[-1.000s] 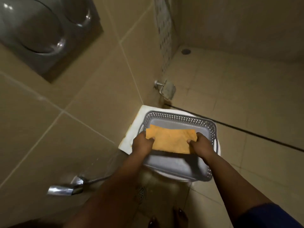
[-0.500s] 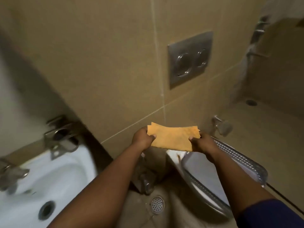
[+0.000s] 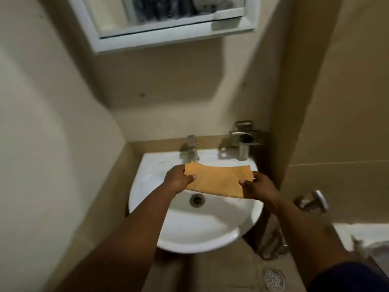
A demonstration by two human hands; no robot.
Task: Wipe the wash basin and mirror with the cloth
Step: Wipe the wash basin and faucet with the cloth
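Hands hold the orange cloth (image 3: pixel 219 179) flat over the white wash basin (image 3: pixel 189 226): the left hand (image 3: pixel 179 179) pinches one end and the right hand (image 3: pixel 257 187) pinches the other. Wiping has not begun, I think. Next, the cloth should go down onto the basin and rub, then go up to the mirror (image 3: pixel 174 15).

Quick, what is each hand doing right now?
Left hand: fingers closed on the left end of the orange cloth.
Right hand: fingers closed on its right end.
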